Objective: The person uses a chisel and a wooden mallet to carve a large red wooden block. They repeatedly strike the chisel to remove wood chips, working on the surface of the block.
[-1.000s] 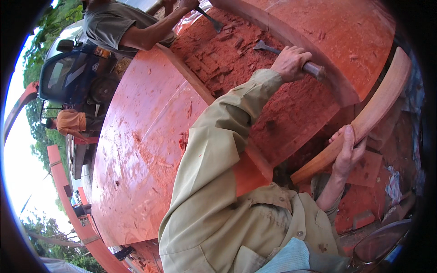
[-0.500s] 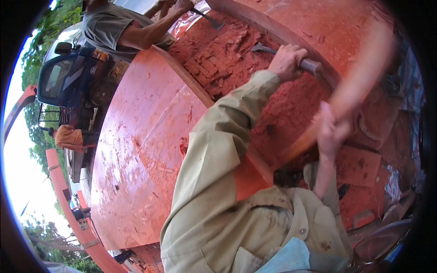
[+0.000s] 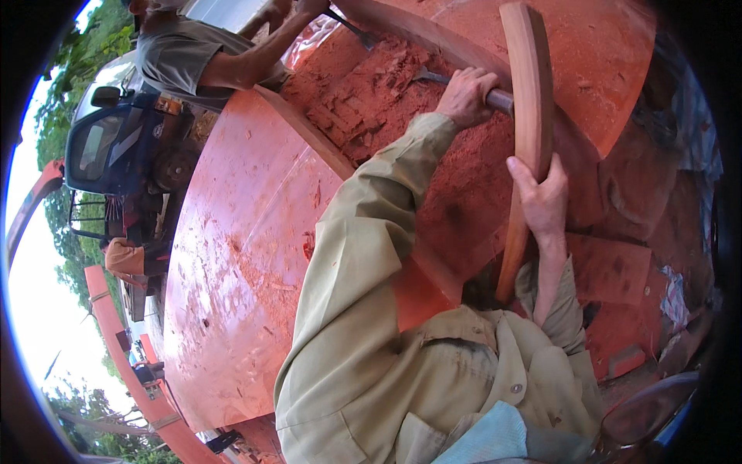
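My left hand (image 3: 468,97) is closed around the handle of a chisel (image 3: 498,99), whose metal blade points left over the rough, chipped red wood of a hollow (image 3: 471,170). In my right hand (image 3: 543,197) is a long, curved wooden mallet (image 3: 532,85), gripped around its lower-middle part. The mallet's side meets the butt end of the chisel handle, or overlaps it in view; actual contact is hard to tell. Loose chips and red dust cover the hollow around the blade.
Broad smooth red wood panels (image 3: 239,232) flank the hollow, with raised edges. At upper left a co-worker (image 3: 193,62) holds another chisel (image 3: 352,27) at the hollow's far end. A blue truck (image 3: 116,147) and a person in orange (image 3: 124,259) are beyond.
The mallet has swung leftward from the upper right to the chisel's butt end, and my right hand has moved slightly left with it. My left hand and chisel have shifted slightly left.
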A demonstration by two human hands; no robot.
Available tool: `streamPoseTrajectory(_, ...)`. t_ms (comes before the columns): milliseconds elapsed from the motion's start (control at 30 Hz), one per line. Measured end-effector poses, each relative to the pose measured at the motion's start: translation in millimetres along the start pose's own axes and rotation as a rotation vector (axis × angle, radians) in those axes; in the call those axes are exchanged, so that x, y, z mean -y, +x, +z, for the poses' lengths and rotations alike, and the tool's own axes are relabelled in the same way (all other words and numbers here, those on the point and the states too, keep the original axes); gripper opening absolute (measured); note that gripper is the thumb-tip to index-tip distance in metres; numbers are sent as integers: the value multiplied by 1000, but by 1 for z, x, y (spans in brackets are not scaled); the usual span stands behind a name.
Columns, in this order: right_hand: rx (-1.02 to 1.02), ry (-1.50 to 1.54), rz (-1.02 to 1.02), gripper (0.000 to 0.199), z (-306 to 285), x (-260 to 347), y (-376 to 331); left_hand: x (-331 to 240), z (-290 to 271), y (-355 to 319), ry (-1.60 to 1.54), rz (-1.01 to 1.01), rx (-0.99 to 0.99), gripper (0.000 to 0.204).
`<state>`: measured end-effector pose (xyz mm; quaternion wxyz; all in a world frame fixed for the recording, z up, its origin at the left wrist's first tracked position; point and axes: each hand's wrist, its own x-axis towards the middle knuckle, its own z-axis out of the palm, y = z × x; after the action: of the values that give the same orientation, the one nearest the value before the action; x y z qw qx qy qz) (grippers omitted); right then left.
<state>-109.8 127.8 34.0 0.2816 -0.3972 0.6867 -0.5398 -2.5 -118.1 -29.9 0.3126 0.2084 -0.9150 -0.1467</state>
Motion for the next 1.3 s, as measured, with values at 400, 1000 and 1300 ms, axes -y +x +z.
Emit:
streamPoseTrajectory(400,55,79,-84,49,0,-19,12,13,-31,18,-10,5,-159,32)
streamPoseTrajectory(1000,-120,387,196,34,-78,-41,-43,-41,-23,-33,83,-197,98,28)
streamPoseTrajectory(1300,-12,-5,-171,22,2,13,-18,-34,-24,-44,181,-204,142,26)
